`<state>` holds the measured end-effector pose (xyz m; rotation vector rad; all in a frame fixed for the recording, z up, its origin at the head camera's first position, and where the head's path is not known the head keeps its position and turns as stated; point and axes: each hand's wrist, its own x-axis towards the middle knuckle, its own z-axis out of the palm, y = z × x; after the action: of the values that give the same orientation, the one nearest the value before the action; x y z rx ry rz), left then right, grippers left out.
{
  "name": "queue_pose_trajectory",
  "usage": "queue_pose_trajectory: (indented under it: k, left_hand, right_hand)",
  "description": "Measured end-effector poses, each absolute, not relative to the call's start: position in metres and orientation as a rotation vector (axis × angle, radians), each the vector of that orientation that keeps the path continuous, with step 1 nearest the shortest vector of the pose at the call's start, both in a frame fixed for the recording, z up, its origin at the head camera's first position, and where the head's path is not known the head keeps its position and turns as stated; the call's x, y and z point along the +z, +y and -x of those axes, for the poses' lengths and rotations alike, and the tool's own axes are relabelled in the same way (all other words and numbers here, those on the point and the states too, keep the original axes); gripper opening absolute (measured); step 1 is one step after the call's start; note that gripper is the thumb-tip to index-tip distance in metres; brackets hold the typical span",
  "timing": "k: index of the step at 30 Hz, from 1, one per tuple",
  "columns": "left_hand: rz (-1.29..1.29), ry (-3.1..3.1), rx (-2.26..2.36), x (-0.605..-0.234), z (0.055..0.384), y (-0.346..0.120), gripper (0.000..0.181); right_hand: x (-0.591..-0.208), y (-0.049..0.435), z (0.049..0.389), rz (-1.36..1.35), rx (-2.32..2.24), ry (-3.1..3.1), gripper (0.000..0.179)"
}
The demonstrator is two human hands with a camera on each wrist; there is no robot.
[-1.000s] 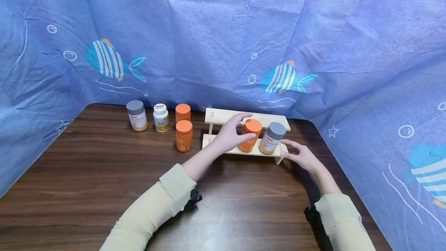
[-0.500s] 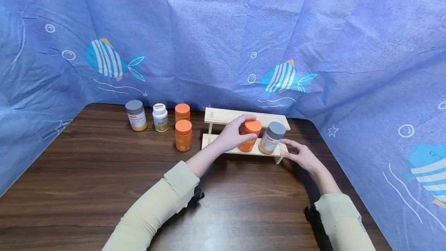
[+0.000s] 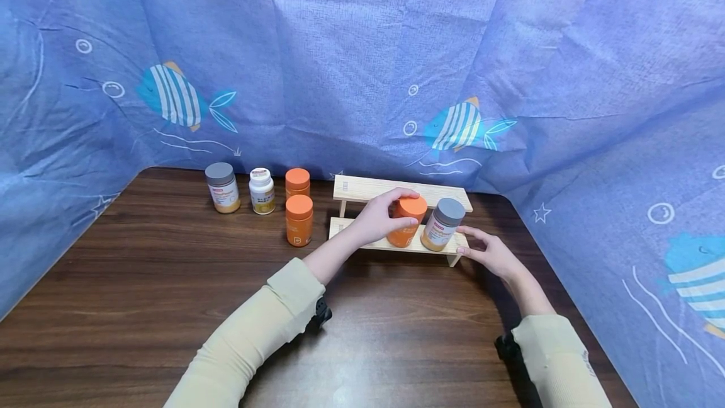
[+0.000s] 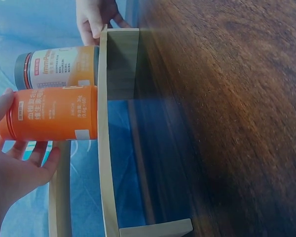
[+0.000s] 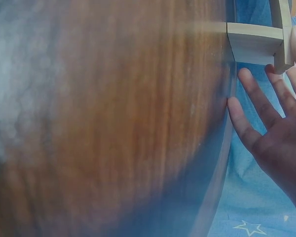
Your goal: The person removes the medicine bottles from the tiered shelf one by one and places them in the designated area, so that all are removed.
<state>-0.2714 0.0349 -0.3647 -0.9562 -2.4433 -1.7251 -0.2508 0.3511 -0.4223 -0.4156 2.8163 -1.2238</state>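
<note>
Nearest, two cream fabric sleeves [image 3: 255, 332] are seen, a small black device [image 3: 322, 312] showing at the left cuff. Dark brown wood-grain table [image 3: 362, 307] is lit by a glare patch at the front.

Hands next. Right hand [image 3: 494, 257] is placed at the right end of the lower shelf [image 3: 340, 226] of a pale wooden two-tier rack; the board end is touched by thumb and fingertips, the other fingers are spread. Whether the board is pinched or only touched cannot be told. Left hand [image 3: 378, 218] is reached over the lower shelf; an orange cylindrical jar with orange lid [image 4: 54, 114] is gripped near its top, between thumb and fingers. Jar is stood upright, base on that shelf. Just to its right, a white-and-yellow labelled jar with grey lid [image 3: 442, 225] is stood upright on the same shelf.

Behind, the upper shelf [image 3: 362, 189] is raised on legs.

Left of the rack, on the table: a front orange jar [image 3: 298, 220], partly hiding a rear orange jar [image 3: 297, 181]; then a small white bottle with yellow-banded label [image 3: 262, 192]; then a second grey-lidded jar [image 3: 223, 187]. All upright.

Farthest, blue fabric backdrop [image 3: 340, 68] is hung, printed with striped fish and bubbles.
</note>
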Motion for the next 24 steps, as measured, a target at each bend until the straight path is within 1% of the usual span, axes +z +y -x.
queue_pose_trajectory:
  k: [10,24]
  left_hand:
    - [0.923,-2.476,-1.722,-0.359,0.270,0.032,0.047]
    - [0.879,-2.514,-1.742,-0.344,0.258,0.019,0.047]
  right_hand:
    - [-0.422,0.352,0.252,0.408,-1.207,2.824,0.053]
    - [-0.421,0.351,0.249,0.395,-1.202,2.823,0.054]
